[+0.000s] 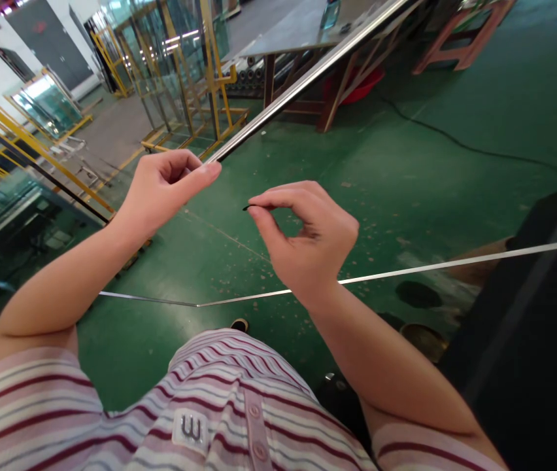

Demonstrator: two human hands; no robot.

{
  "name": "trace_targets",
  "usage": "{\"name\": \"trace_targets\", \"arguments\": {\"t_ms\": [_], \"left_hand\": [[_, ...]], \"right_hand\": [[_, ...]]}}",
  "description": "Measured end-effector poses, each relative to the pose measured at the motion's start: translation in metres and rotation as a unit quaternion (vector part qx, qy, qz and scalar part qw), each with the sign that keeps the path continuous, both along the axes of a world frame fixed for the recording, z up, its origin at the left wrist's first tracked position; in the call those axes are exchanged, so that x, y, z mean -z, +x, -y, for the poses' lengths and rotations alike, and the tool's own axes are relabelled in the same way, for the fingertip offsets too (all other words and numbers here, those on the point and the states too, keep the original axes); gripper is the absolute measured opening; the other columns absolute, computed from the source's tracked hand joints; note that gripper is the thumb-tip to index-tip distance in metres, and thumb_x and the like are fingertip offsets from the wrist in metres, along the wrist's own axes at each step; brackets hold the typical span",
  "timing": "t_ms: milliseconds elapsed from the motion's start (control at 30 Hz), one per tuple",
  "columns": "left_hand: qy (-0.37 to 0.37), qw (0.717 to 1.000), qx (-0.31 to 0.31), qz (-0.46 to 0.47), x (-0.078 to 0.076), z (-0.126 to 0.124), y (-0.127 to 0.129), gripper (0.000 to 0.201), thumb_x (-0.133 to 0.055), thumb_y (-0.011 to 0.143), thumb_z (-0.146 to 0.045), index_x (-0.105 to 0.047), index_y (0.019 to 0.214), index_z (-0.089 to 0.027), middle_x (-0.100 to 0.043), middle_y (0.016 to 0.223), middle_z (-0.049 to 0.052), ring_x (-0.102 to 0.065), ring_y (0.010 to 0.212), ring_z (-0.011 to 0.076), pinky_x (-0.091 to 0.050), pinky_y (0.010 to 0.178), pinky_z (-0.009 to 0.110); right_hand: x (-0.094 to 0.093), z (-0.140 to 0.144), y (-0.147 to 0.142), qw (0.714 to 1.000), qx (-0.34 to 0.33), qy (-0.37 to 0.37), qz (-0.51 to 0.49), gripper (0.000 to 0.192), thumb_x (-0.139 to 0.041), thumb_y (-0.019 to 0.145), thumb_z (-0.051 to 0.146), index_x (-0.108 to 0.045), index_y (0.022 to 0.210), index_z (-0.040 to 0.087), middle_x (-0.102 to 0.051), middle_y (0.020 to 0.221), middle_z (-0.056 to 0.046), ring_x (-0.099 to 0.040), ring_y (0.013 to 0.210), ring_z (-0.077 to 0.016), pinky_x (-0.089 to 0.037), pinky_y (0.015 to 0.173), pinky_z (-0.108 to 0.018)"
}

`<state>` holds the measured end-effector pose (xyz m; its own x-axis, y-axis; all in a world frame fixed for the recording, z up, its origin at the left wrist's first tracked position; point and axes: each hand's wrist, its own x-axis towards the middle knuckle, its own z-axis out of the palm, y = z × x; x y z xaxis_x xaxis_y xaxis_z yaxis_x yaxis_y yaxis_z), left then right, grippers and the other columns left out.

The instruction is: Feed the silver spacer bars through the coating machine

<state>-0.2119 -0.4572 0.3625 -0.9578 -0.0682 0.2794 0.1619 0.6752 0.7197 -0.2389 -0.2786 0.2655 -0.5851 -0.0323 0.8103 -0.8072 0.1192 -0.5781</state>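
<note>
My left hand (163,186) grips the near end of a long silver metal bar (308,77) that runs away up and to the right. My right hand (308,239) pinches a small black piece (247,207) between thumb and forefinger, a short gap right of the bar's end. A second thin silver bar (455,264) crosses below my hands from left to right, bent at a shallow corner near the middle. My striped shirt fills the bottom of the view.
Green painted floor (406,163) lies all around. Yellow racks holding glass panes (180,72) stand at the back left. A metal table (298,33) stands behind, with a black cable (455,140) on the floor. A dark object (543,314) sits at right.
</note>
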Motion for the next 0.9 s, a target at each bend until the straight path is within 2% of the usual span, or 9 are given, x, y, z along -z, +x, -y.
{"name": "trace_targets", "arguments": {"t_ms": [133,267,400,600,700,800,900], "left_hand": [[0.011,1.000,0.013,-0.003,0.000,0.001,0.000,0.032,-0.067,0.083,-0.044,-0.064,0.066,-0.017,-0.043,0.050,-0.003,-0.035,0.046,0.0079,-0.024,0.046,0.025],[-0.035,0.999,-0.004,-0.024,-0.001,-0.001,0.000,0.040,-0.064,0.085,-0.048,-0.061,0.060,-0.017,-0.041,0.048,-0.002,-0.036,0.046,0.0086,-0.024,0.047,0.026],[-0.068,0.996,-0.014,-0.049,-0.005,-0.006,0.001,0.042,-0.063,0.086,-0.045,-0.058,0.056,-0.017,-0.038,0.046,-0.003,-0.033,0.046,0.0084,-0.022,0.046,0.027],[-0.068,0.995,-0.006,-0.077,-0.008,-0.006,0.000,0.039,-0.063,0.087,-0.045,-0.064,0.059,-0.018,-0.040,0.048,-0.003,-0.031,0.046,0.0080,-0.021,0.048,0.027],[-0.074,0.995,-0.025,-0.060,-0.011,-0.006,0.001,0.039,-0.063,0.087,-0.047,-0.067,0.062,-0.018,-0.039,0.049,-0.002,-0.032,0.047,0.0085,-0.021,0.049,0.028],[-0.046,0.998,-0.029,-0.040,-0.014,-0.004,0.001,0.035,-0.064,0.086,-0.048,-0.070,0.066,-0.020,-0.041,0.051,-0.001,-0.035,0.048,0.0095,-0.023,0.049,0.028],[0.032,0.999,-0.012,0.000,-0.013,0.001,-0.002,0.030,-0.061,0.088,-0.048,-0.074,0.077,-0.023,-0.049,0.055,0.000,-0.040,0.049,0.0108,-0.027,0.048,0.028]], "right_hand": [[-0.004,-0.001,0.000,1.000,-0.019,-0.020,0.013,0.010,-0.060,0.091,0.020,-0.067,0.083,0.022,-0.068,0.081,-0.001,-0.063,0.078,-0.0166,-0.051,0.076,-0.035],[-0.005,-0.002,0.002,0.999,-0.025,-0.022,0.016,0.010,-0.061,0.090,0.019,-0.068,0.082,0.022,-0.068,0.080,-0.001,-0.063,0.078,-0.0164,-0.052,0.075,-0.034],[-0.005,-0.003,0.003,0.999,-0.022,-0.025,0.021,0.010,-0.063,0.089,0.019,-0.069,0.081,0.022,-0.069,0.080,-0.001,-0.064,0.077,-0.0159,-0.053,0.075,-0.033],[-0.004,0.000,0.000,0.994,-0.042,-0.066,0.074,0.009,-0.064,0.091,0.024,-0.072,0.087,0.022,-0.071,0.084,-0.002,-0.066,0.079,-0.0158,-0.056,0.075,-0.033],[-0.006,0.002,-0.002,0.990,-0.066,-0.087,0.093,0.010,-0.063,0.092,0.025,-0.073,0.090,0.022,-0.072,0.085,-0.002,-0.067,0.079,-0.0153,-0.057,0.073,-0.032],[-0.010,0.003,-0.004,0.988,-0.086,-0.084,0.102,0.013,-0.060,0.094,0.025,-0.073,0.096,0.022,-0.073,0.090,-0.003,-0.068,0.081,-0.0148,-0.058,0.075,-0.032],[-0.014,0.005,-0.007,0.989,-0.092,-0.070,0.088,0.015,-0.058,0.095,0.023,-0.072,0.100,0.023,-0.073,0.095,-0.003,-0.069,0.086,-0.0152,-0.059,0.078,-0.033]]}}
